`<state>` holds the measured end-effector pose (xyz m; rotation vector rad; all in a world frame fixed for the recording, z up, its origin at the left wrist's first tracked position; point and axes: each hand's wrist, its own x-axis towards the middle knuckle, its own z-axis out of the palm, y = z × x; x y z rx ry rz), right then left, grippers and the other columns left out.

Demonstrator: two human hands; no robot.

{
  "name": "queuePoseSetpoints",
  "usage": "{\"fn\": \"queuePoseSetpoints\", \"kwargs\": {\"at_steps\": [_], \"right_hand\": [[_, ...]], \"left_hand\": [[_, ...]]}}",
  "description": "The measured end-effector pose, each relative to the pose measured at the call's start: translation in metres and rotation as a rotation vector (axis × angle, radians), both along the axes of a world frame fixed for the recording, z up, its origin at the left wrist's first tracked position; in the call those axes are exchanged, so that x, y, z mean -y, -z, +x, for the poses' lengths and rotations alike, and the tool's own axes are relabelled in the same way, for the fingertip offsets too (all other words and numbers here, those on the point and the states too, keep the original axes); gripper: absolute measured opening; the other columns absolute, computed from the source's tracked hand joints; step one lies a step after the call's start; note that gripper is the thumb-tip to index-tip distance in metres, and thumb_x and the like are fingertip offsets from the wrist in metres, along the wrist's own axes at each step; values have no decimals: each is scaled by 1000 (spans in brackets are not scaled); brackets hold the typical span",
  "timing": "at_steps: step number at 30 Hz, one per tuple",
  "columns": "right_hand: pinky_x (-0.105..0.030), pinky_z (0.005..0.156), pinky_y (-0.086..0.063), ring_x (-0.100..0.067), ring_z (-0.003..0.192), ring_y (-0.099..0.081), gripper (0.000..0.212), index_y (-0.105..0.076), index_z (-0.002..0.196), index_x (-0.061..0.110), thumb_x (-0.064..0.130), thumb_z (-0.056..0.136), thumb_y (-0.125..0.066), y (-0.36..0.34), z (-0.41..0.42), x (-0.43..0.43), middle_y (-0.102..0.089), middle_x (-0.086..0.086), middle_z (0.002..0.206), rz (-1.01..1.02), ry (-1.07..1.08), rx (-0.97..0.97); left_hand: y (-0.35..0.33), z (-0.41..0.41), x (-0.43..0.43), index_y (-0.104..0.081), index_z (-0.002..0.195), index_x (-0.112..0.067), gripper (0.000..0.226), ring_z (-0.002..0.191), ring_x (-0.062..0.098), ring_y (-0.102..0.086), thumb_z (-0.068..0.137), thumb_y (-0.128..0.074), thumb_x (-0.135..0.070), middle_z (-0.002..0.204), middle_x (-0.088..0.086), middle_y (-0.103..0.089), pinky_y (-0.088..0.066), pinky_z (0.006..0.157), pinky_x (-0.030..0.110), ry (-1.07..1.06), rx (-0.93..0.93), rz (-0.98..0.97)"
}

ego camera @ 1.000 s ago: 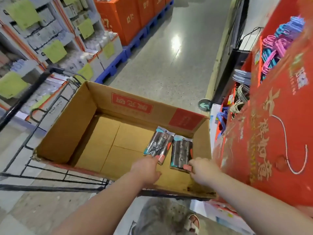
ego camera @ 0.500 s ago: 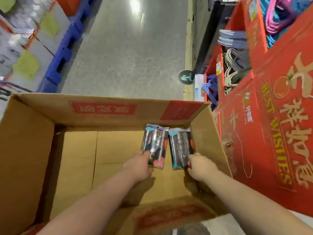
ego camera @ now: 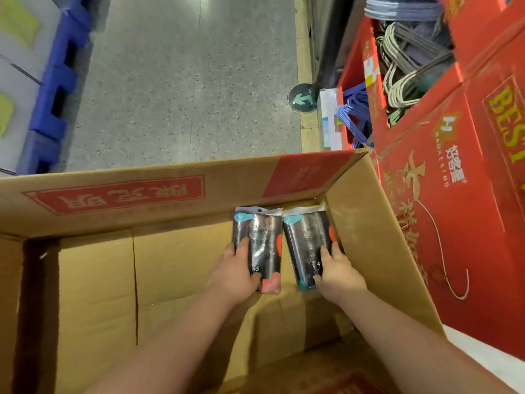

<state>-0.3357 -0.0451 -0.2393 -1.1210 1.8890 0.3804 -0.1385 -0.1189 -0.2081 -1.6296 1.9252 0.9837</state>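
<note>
1. Over the last second the two packets have travelled from mid-box, where they were tilted and apart, into the far right corner of the open brown cardboard box [ego camera: 119,191]. My view has dropped closer over the box as well.
2. I judge the placing nearly done: both packets look to lie on the box floor, and only the release remains.
3. My left hand [ego camera: 233,277] still grips the left glossy black plastic packet [ego camera: 265,240], fingers curled over its left edge and thumb on its face near the printed "45".
4. My right hand [ego camera: 339,275] holds the right glossy black plastic packet [ego camera: 306,240] the same way, by its lower right edge.
5. The packets sit side by side, touching or nearly so, with their white header strips against the far wall. The right one lies just beside the box's right wall.
6. Each shows teal and coral patches on shiny film, which may slip.
7. Red printed gift cartons [ego camera: 454,223] stand to the right of the box.
</note>
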Motion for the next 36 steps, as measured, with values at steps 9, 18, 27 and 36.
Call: {"fn": "queuePoseSetpoints", "kwargs": {"at_steps": [9,18,27,36], "right_hand": [[-38,116,-23,-35,147,-1,66,-13,151,36,38,96,-50,3,10,-17,27,1,157,-10,-16,116],[-35,71,-54,-25,93,-60,66,-32,132,12,9,81,-74,16,19,-20,-55,-8,109,-100,959,422],[-19,39,-47,-16,67,-58,27,-48,103,3,2,85,-68,-4,18,-22,-59,-8,88,-46,1169,528],[-38,83,-53,-25,96,-64,43,-51,121,10,16,83,-71,-76,15,-20,-65,-8,108,-266,1070,483]], "left_hand": [[24,-6,5,-40,132,-14,65,112,34,-55,77,-71,-32,122,13,-57,-46,95,40,-615,-93,-59],[26,12,5,-54,119,-1,49,108,33,-60,80,-75,-22,119,18,-62,-46,84,34,-699,-26,-27],[5,9,-10,-42,100,-10,37,85,23,-56,80,-74,-10,94,6,-57,-43,75,29,-836,-220,77],[-50,10,-19,-44,113,-5,39,88,33,-65,84,-69,-5,107,21,-63,-54,73,40,-1057,-482,142]]}}
